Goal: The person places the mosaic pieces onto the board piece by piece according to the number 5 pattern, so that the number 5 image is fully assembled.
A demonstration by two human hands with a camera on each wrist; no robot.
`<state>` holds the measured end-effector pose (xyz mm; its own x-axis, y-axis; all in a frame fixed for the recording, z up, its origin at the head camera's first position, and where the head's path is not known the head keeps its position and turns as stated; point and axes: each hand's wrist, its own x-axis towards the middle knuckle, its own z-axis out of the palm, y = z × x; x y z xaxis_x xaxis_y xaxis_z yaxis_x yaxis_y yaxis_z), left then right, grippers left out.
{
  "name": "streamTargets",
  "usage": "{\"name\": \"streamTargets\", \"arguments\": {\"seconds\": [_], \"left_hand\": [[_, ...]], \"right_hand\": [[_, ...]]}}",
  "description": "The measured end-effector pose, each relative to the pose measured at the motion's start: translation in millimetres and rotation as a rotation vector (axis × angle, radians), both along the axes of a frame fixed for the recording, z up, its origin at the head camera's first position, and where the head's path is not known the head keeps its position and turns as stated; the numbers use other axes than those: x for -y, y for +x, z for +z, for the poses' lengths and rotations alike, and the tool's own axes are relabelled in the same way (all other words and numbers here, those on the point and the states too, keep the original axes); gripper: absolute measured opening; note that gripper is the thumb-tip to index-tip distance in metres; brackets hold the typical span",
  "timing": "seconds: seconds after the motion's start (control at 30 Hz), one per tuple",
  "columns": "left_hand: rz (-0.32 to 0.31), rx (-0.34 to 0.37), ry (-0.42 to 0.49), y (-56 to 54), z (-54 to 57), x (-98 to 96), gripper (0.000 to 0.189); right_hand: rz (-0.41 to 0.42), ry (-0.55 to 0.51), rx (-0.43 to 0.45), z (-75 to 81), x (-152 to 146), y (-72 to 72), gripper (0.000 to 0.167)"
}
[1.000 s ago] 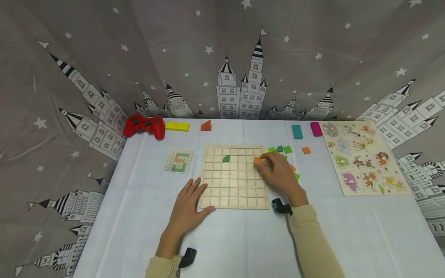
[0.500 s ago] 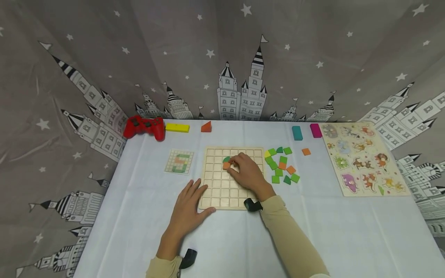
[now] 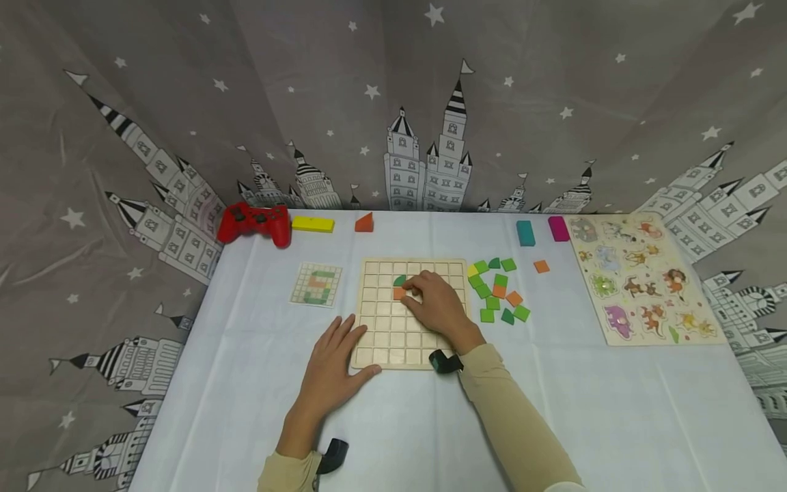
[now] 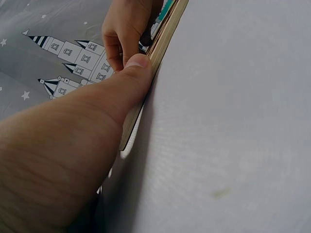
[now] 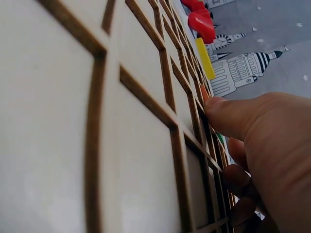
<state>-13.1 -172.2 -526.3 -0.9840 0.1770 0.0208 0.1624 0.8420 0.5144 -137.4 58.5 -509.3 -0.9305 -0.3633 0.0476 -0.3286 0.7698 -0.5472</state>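
The wooden grid board (image 3: 406, 342) lies on the white cloth. In one of its upper cells is a green quarter-round tile (image 3: 399, 280). Directly below that, an orange square tile (image 3: 399, 293) sits at a cell, and my right hand (image 3: 436, 304) holds its right side between thumb and curled fingers. The right wrist view has the thumb against the orange tile (image 5: 204, 92); the fingertips are partly hidden there. My left hand (image 3: 332, 365) lies with fingers spread at the board's lower left corner, and in the left wrist view its thumb (image 4: 138, 63) rests on the board's edge.
Loose green, orange and yellow tiles (image 3: 493, 305) lie right of the board. A pattern card (image 3: 316, 284) is at left. Along the back are a red game controller (image 3: 255, 224), yellow block (image 3: 313, 224), red-orange wedge (image 3: 364, 222), teal block (image 3: 525, 233), magenta block (image 3: 559, 229) and animal puzzle (image 3: 645, 280).
My right hand has carried the orange tile left from the board's right edge to below the green tile, where it now looks lower in the cell. The left hand has stayed put.
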Motion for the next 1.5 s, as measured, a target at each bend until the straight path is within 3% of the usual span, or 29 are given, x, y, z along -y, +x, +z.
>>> {"name": "streamTargets", "arguments": {"seconds": [0.47, 0.87, 1.1, 1.27, 1.5], "left_hand": [[-0.001, 0.013, 0.004, -2.6, 3.8, -3.3, 0.08], [-0.008, -0.003, -0.002, -2.8, 3.3, -3.3, 0.08], [-0.003, -0.019, -0.009, -3.4, 1.5, -3.0, 0.08], [0.007, -0.04, -0.004, -1.6, 0.3, -3.0, 0.081], [0.015, -0.029, 0.0, 0.0, 1.9, -2.9, 0.081]], "right_hand": [[-0.029, -0.026, 0.052, 2.0, -2.7, -1.8, 0.024], [0.006, 0.011, 0.019, 1.5, -5.0, -3.9, 0.035], [-0.013, -0.123, 0.086, 2.1, -25.6, -10.5, 0.038], [-0.151, -0.185, 0.083, 7.2, -84.9, -19.1, 0.039], [-0.471, -0.097, 0.094, 4.0, -191.3, -21.3, 0.046]]}}
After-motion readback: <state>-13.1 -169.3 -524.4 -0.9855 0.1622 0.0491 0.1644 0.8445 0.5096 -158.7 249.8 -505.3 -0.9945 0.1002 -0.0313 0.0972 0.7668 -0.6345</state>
